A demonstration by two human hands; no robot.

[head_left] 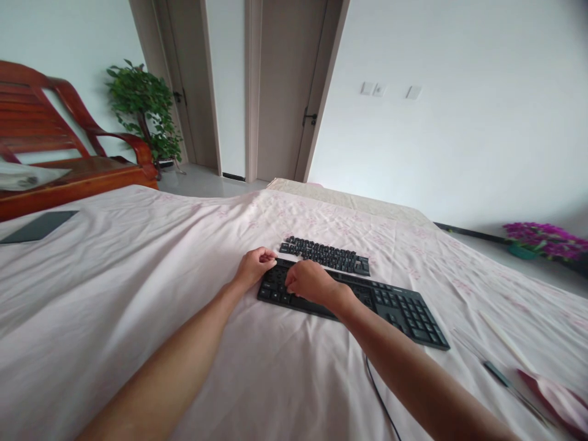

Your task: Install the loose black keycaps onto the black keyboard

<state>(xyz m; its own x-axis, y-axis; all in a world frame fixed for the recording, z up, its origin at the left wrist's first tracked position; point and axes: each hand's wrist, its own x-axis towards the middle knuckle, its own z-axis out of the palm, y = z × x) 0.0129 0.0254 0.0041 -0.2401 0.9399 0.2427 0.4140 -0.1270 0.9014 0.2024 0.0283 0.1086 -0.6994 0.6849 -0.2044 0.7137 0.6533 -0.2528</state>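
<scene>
A black computer keyboard point(404, 306) lies on the pink sheet, its left and middle parts largely stripped of keycaps, its number pad still with keys. My left hand point(255, 266) is closed at its upper left corner, thumb and fingers gripping the edge. My right hand point(312, 282) reaches over the left part of the keyboard, fingers pinched together and pointing down at the key area. Whatever is between those fingertips is hidden. Just beyond the keyboard, loose black keycaps point(328, 254) are laid out in rows. A black cable point(380, 398) runs under my right forearm.
To the right lie a screwdriver-like tool point(496, 372), a pale thin stick point(505, 340) and a dark pink cloth point(558, 401). A dark flat object point(39, 226) rests at the far left. Beyond are a wooden bench point(87, 171) and a plant point(142, 107).
</scene>
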